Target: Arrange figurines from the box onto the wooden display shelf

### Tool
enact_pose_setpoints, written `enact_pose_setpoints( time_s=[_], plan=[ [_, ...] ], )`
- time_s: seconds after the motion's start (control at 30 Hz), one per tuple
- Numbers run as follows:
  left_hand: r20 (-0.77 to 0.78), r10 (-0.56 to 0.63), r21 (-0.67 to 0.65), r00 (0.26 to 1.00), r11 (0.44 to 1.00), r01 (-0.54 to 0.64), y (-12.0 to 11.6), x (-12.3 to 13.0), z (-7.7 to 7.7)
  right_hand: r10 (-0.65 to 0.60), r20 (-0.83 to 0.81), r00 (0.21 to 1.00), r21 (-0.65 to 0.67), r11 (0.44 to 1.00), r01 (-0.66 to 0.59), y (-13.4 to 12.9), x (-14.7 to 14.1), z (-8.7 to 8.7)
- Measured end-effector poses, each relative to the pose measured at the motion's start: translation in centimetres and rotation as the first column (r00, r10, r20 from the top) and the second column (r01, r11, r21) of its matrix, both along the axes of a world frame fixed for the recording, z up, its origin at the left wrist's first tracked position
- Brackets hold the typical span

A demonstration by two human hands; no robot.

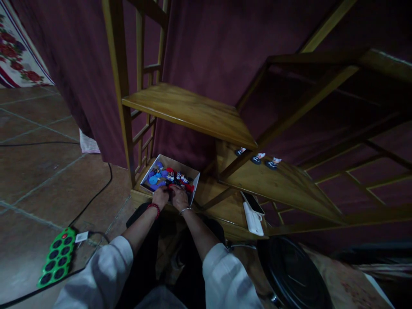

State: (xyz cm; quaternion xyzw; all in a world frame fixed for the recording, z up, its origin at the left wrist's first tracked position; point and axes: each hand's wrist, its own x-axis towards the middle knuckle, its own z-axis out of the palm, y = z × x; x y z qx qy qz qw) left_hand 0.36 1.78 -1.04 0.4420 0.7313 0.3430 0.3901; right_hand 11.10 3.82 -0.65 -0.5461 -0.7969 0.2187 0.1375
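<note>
A shallow white box (pixel 195 189) stands on the low wooden shelf, filled with small toy figures (pixel 167 173) in blue, purple, red, white and black. My left hand (pixel 161 196), with a red bead bracelet at the wrist, reaches over the box's near side. Close beside it, my right hand (pixel 179 197), wearing a thin bangle, dips in the same way. Both hands have their fingers bent and drawn together around a small red piece at the near edge of the figures. The fingertips and most of that piece are hidden.
Three small figurines (pixel 258 159) stand in a row on the higher shelf to the right. A phone (pixel 252 202) and a white object (pixel 252 219) lie below. A round black lidded container (pixel 292 272) is at lower right; a green power strip (pixel 58 257) with cables lies on the tiled floor.
</note>
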Motion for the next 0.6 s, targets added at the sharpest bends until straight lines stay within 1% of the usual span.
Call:
enact_pose_setpoints(
  time_s=[0.17,0.27,0.37,0.47,0.6],
  plan=[
    [0.089,0.144,-0.014,0.986,0.990,-0.143,0.7,-0.2,-1.1,0.042,0.103,0.994,0.018,0.999,-0.044,0.4,-0.3,0.3],
    [0.144,0.205,-0.008,0.968,0.978,-0.206,1.0,-0.2,-1.8,0.079,0.166,0.983,0.038,0.995,-0.087,0.7,-0.6,0.3],
    [0.188,0.231,-0.003,0.955,0.972,-0.235,1.2,-0.1,-2.1,0.124,0.218,0.968,0.025,0.991,-0.133,1.3,-1.1,0.1],
    [0.221,0.249,-0.001,0.943,0.967,-0.255,1.3,-0.1,-2.0,0.121,0.251,0.960,-0.007,0.992,-0.124,1.9,-1.5,-0.1],
    [0.255,0.266,-0.003,0.930,0.962,-0.274,1.3,-0.1,-1.9,0.123,0.251,0.960,-0.022,0.992,-0.122,2.2,-1.7,-0.4]
  ],
)
